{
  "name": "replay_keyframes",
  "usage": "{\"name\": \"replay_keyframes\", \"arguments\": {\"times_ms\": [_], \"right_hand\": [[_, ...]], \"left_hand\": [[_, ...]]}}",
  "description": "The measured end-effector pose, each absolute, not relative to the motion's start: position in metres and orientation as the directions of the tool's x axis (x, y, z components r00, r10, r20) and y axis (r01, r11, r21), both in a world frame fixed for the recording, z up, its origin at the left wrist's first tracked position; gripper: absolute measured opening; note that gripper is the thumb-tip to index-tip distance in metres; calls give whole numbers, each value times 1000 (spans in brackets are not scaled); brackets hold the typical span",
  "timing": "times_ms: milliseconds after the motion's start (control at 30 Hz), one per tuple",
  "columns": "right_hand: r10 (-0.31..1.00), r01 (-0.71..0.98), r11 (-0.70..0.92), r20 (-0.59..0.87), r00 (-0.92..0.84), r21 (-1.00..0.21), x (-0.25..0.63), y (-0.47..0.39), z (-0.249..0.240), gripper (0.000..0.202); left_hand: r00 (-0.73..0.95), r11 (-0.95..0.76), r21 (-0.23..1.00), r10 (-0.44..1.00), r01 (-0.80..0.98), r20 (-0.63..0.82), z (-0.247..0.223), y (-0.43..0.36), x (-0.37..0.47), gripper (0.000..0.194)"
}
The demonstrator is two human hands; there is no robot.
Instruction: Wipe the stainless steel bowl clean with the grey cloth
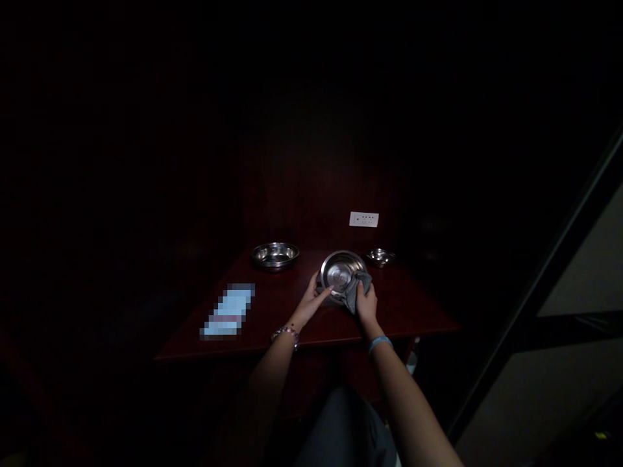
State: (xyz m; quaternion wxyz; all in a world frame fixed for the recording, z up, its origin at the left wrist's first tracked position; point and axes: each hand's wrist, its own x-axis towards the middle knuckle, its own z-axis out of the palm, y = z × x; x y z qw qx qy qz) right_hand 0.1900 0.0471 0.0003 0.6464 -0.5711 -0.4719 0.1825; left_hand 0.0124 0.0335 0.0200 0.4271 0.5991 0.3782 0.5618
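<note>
A shiny steel bowl is tilted toward me above the dark red table. My left hand grips its lower left side, thumb over the rim. My right hand is closed on a grey cloth, which lies against the bowl's lower right rim and inner side. Another steel bowl, wide and shallow, stands at the back left of the table. Behind my right hand, at the back right, are small steel bowls, seemingly stacked.
A pixelated bright flat object lies on the table's left part. A white socket plate is on the dark back wall. Below the table's right front edge a bottle shows partly. My leg is under the front edge.
</note>
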Motion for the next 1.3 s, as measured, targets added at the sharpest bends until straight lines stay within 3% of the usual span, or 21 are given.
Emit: {"name": "replay_keyframes", "arguments": {"times_ms": [167,367,633,767,1067,1300], "right_hand": [[808,320,287,407,425,-903,190,48,-1,39],[814,307,325,429,391,-895,189,47,-2,38],[826,310,314,419,377,-898,188,48,-2,37],[826,289,347,437,356,-892,188,49,-3,34],[819,288,342,434,375,-894,190,52,-7,34],[799,304,303,414,436,-903,191,53,-7,36]], "left_hand": [[129,-377,924,922,69,366,12,35,11,90],[126,-436,899,896,52,427,8,44,10,80],[26,-311,950,950,37,311,9,48,10,56],[1,-337,941,941,4,337,12,44,3,49],[37,-287,957,957,-34,288,18,34,5,56],[35,-413,911,910,20,412,16,36,10,79]]}}
